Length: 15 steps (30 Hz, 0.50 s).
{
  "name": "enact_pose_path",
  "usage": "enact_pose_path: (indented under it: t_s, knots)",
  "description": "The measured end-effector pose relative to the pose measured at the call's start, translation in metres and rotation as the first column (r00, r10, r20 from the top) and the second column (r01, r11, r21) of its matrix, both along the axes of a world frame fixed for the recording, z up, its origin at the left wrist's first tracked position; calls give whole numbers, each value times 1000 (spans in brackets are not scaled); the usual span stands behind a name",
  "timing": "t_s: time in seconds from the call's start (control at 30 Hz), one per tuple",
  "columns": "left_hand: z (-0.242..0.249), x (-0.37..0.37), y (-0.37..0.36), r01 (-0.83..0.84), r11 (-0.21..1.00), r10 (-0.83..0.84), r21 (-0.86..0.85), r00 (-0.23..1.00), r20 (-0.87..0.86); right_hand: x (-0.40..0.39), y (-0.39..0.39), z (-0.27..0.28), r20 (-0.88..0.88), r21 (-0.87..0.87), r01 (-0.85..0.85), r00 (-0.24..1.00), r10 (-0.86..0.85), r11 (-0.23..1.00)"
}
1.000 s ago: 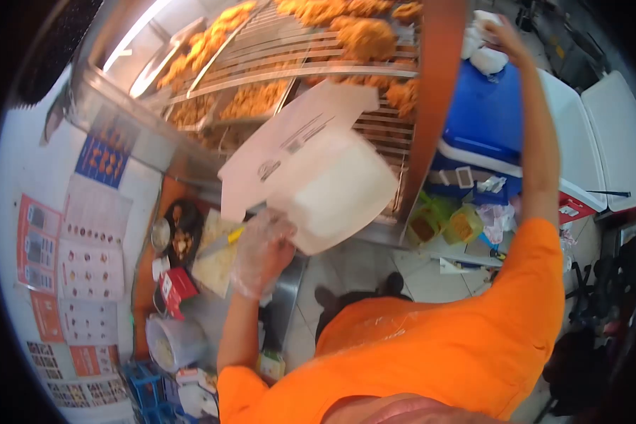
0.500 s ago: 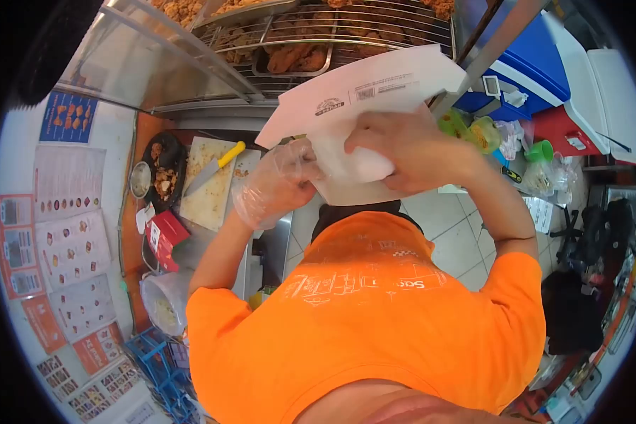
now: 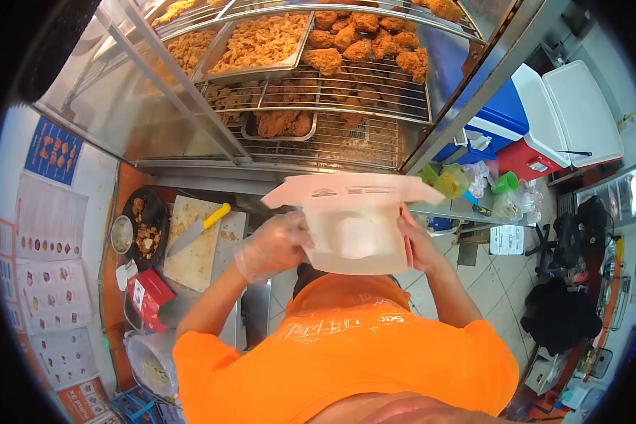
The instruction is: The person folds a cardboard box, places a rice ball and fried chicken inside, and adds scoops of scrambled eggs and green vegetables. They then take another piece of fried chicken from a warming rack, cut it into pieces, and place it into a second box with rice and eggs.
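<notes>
Head view: both hands, left [image 3: 272, 245] and right [image 3: 418, 244], now grip the white box [image 3: 353, 230] by its sides, lowered and level.

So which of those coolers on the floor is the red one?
The red cooler is the lower one in the picture, tucked beside the blue cooler. Both have white lids; only the body colour differs.

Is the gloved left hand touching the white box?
Touching. The head view shows the gloved left hand pressed against the side of the white box, with no gap between them.
</notes>
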<state>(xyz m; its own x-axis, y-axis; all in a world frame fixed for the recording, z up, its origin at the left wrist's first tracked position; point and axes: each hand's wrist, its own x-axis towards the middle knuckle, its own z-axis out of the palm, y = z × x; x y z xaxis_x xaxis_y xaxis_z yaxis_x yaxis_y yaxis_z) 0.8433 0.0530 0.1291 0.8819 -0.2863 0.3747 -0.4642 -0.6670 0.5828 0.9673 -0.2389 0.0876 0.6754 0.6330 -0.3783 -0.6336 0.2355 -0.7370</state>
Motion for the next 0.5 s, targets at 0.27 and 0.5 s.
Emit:
enact_pose_path:
  t_s: [0.27,0.5]
  knots:
    - [162,80,8,467,883,-331,42,685,-650,10,-31,-40,-27,78,107,994,-105,991]
    - [114,341,32,-505,861,505,55,839,-201,17,-52,-66,-9,102,225,974,-225,969]
